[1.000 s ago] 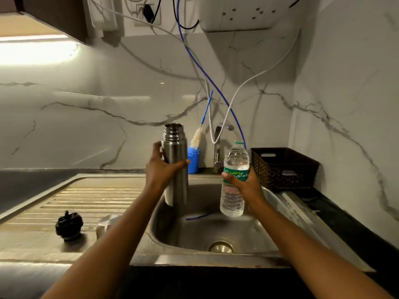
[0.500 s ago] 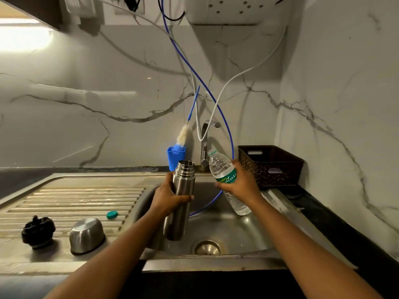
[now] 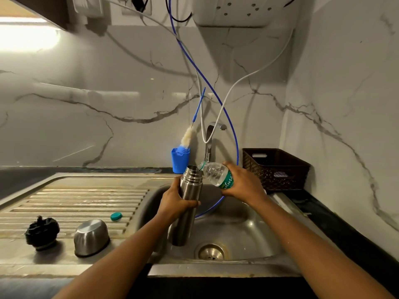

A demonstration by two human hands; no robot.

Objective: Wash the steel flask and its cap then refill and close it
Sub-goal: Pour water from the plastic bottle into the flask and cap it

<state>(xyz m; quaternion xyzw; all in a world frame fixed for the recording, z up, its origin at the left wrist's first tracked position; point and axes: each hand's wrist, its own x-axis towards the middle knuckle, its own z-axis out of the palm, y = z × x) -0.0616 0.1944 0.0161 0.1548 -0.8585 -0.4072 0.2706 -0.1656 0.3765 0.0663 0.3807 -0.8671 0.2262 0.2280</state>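
Steel flask (image 3: 190, 184) sits near upright over the sink (image 3: 248, 229), its middle hidden by the left hand (image 3: 174, 201) wrapped round it. Much of the plastic bottle (image 3: 212, 171) is covered by the right hand (image 3: 241, 182) gripping it, tipped with its mouth at the flask's rim (any flow is too faint to make out). The steel cap (image 3: 91, 237) and black stopper (image 3: 42, 233) lie on the drainboard (image 3: 86, 197).

The left hand (image 3: 173, 202) and the right hand (image 3: 241, 182) are showing bare. Behind each wrist, the left forearm (image 3: 121, 255) and the right forearm (image 3: 313, 244) are showing uncovered and slim, right to the lower edge of view. Details of the fingernails are too small to tell.
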